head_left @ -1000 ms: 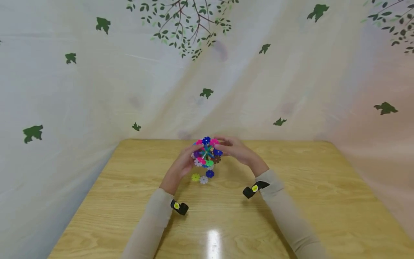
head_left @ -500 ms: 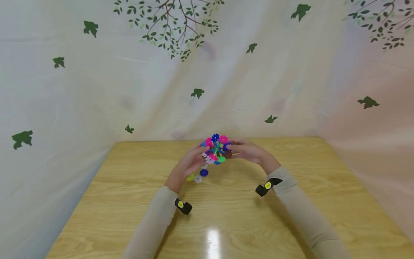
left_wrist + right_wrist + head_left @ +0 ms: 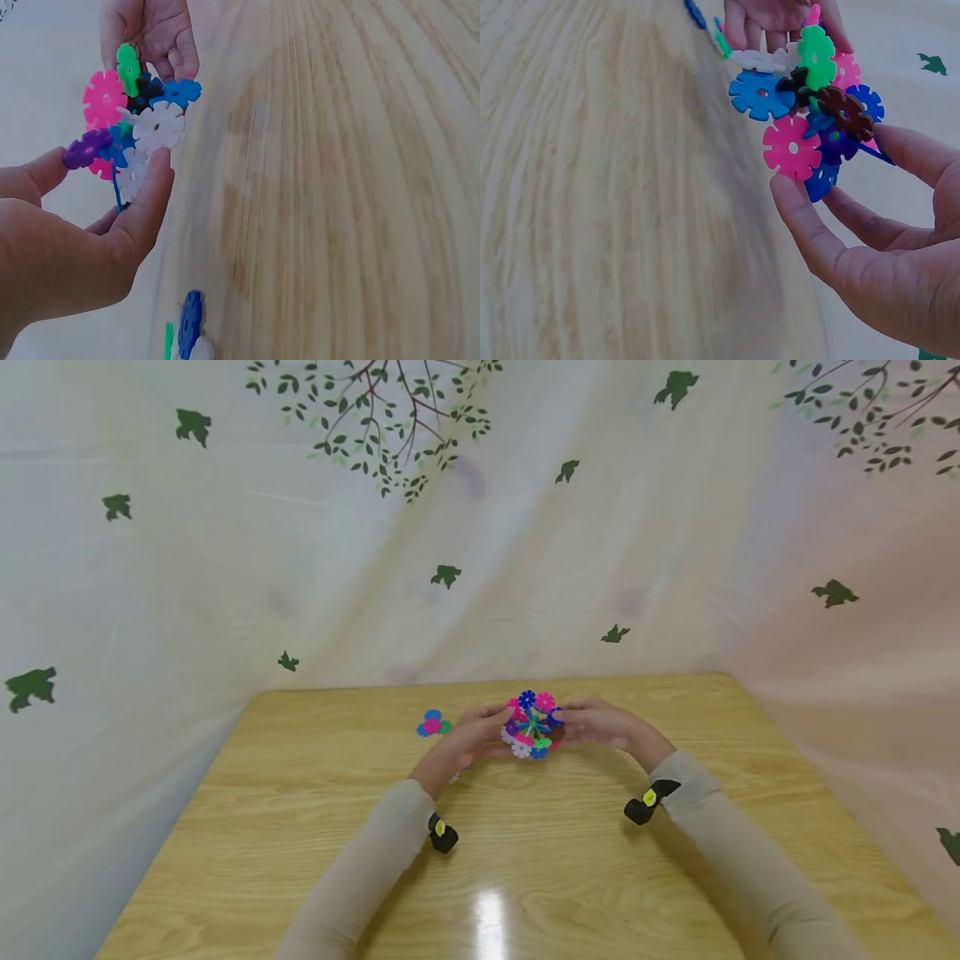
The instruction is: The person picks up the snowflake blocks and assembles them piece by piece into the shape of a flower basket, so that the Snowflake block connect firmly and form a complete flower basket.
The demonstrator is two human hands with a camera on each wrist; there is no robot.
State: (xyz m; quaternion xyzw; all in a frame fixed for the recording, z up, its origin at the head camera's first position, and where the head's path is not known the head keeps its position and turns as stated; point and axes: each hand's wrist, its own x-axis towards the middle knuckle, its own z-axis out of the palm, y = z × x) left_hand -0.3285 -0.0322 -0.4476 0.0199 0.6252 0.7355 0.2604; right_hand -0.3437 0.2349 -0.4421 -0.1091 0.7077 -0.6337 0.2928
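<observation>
A ball of interlocking snowflake discs (image 3: pixel 533 727) in pink, blue, white, green, purple and brown is held between both hands, off the table. My left hand (image 3: pixel 480 737) grips its left side; in the left wrist view, the thumb and fingers (image 3: pixel 154 199) press on a purple and a white disc. From the right, my right hand (image 3: pixel 609 727) holds it, with fingertips on a pink disc (image 3: pixel 792 148) and near the brown disc (image 3: pixel 845 112) in the right wrist view. Its discs stand at different angles around a tangled centre.
On the wooden table (image 3: pixel 300 827), a small cluster of blue, pink and green discs (image 3: pixel 432 725) lies left of my left hand. Another group with a dark blue disc (image 3: pixel 192 322) is mostly hidden by that hand in the head view. A printed cloth (image 3: pixel 360 610) hangs behind.
Both hands have carried the disc ball to the right. The blue, pink and green cluster has come into sight; the yellow, white and blue discs are now mostly covered. The head view has turned slightly right.
</observation>
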